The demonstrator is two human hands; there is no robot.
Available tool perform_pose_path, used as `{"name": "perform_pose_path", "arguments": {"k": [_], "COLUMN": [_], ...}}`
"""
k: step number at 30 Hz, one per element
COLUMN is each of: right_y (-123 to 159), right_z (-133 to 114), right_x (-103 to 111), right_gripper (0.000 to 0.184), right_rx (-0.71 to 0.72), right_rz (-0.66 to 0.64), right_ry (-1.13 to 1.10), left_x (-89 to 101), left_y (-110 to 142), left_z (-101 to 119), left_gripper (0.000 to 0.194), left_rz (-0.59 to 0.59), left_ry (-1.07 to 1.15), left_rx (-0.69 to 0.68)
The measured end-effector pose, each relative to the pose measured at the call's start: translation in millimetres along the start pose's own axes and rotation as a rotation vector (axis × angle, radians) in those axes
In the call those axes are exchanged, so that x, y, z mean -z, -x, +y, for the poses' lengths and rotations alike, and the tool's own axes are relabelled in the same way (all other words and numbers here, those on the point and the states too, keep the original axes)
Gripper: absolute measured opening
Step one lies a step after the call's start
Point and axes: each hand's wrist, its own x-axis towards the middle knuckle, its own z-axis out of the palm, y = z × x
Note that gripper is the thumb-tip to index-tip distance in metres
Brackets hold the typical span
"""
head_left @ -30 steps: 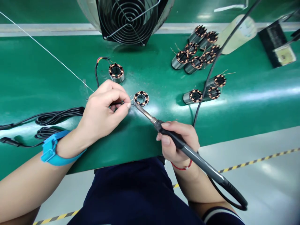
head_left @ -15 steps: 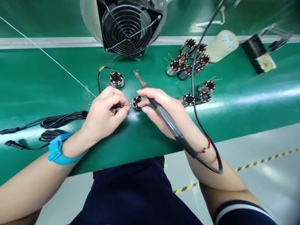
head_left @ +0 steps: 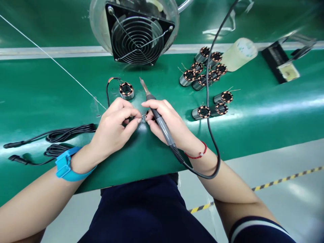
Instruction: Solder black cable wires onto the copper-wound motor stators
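My left hand [head_left: 113, 126] is closed, thumb and forefinger pinching a thin wire [head_left: 134, 117]. The wire's end reaches a small motor stator [head_left: 146, 115] with copper windings, mostly hidden behind my right fingers. My right hand [head_left: 174, 126] is closed around a grey soldering iron [head_left: 162, 125], its tip pointing up and away from me. The thumb and fingertips of that hand also touch the stator. Just beyond my left hand, another stator [head_left: 126, 91] stands on the bench with a black cable [head_left: 107, 89] attached.
Several stators [head_left: 201, 82] stand at the right, near a tape roll [head_left: 239, 54] and a black soldering stand [head_left: 275, 62]. A round-grilled fan [head_left: 138, 44] is at the back. Coiled black cables [head_left: 68, 133] lie left on the green bench [head_left: 157, 158]. The iron's cord [head_left: 208, 77] hangs across the right side.
My right hand has shifted left and closed in on the stator, covering more of it. The soldering iron has moved left with it. My left hand keeps its pinch on the wire.
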Motion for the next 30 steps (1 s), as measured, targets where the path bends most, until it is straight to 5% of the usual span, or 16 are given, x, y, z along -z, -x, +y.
{"name": "perform_pose_path", "arguments": {"k": [30], "right_y": [6.0], "right_z": [3.2], "right_x": [-0.2], "right_gripper": [0.038], "right_rx": [0.023], "right_rz": [-0.046], "right_ry": [0.049], "left_x": [-0.8], "left_y": [-0.3], "left_z": [-1.5], "left_gripper": [0.008], "left_rz": [-0.002], "left_ry": [-0.025], "left_rx": [-0.066]}}
